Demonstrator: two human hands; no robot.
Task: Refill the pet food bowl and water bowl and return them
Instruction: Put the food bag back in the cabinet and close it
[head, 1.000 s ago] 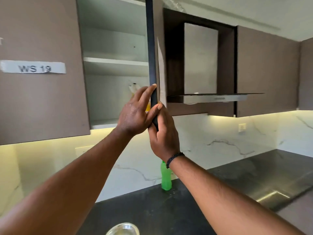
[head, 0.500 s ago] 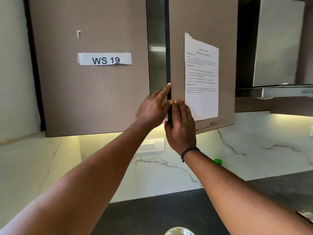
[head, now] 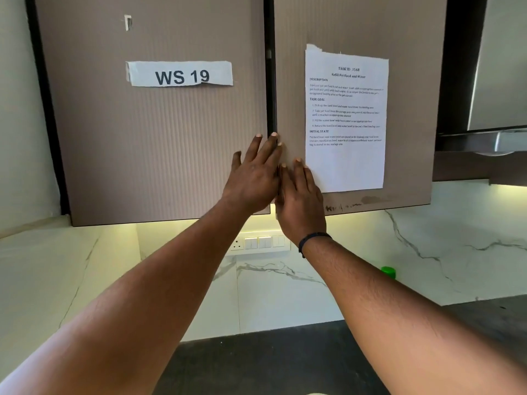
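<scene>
In the head view we found both hands raised flat against a pair of closed brown wall cabinet doors. The left hand (head: 253, 178) lay with its fingers straight and spread, its fingertips reaching across the dark seam between the doors; it held nothing. The right hand (head: 299, 201) lay just beside it, touching it along the edge, fingers straight and pressed against the right cabinet door (head: 410, 109), also holding nothing. A dark wristband (head: 312, 238) circled the right wrist. The left cabinet door (head: 142, 152) carried a taped paper label (head: 179, 75) reading "WS 19". The right door carried a printed task sheet (head: 346, 121) headed "Refill Pet Food and Water", its lower left edge just beside the right hand's fingers. We could not locate the pet food bowl or the water bowl in this view. Below the cabinets we noted a lit strip of marble-patterned backsplash (head: 285, 295) with a white switch and socket panel (head: 256, 242), partly hidden behind the right wrist. A green cap (head: 388, 272) showed above the right forearm, against the backsplash. A dark worktop (head: 271, 360) ran beneath the arms. At the upper right edge we noted part of a metal extractor hood (head: 499, 81).
</scene>
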